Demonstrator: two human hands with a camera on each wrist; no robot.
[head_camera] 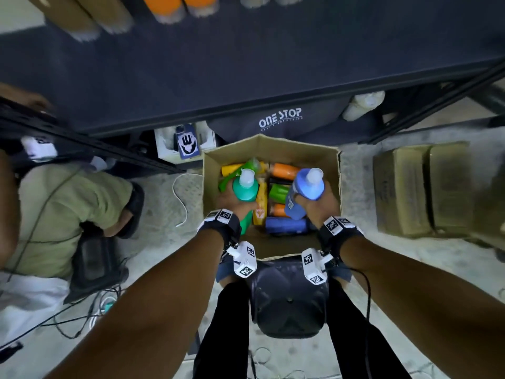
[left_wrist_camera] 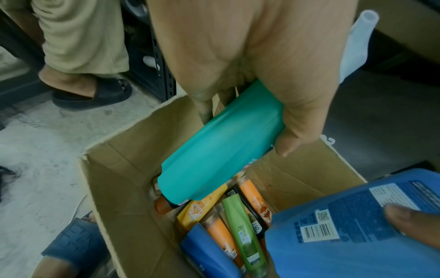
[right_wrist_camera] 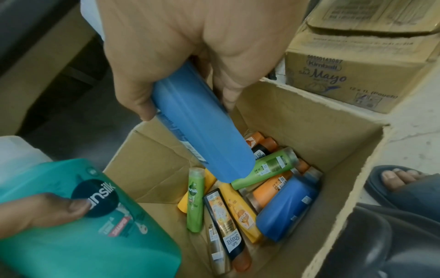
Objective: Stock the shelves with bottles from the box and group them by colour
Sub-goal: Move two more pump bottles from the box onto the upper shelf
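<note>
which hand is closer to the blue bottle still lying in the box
Right. The right hand, holding a blue bottle, is just above the lying blue bottle; the left hand, holding the teal bottle, is across the box.

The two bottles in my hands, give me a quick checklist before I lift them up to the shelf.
1. Left hand grips the teal bottle: ok.
2. Right hand grips the blue bottle: ok.
3. Both caps on: ok.
4. Bottles clear of the box walls: ok.
5. Bare shelf space ahead: ok.
6. Teal or blue group already on the shelf: cannot tell; only orange bottles and blurred others show.
</note>
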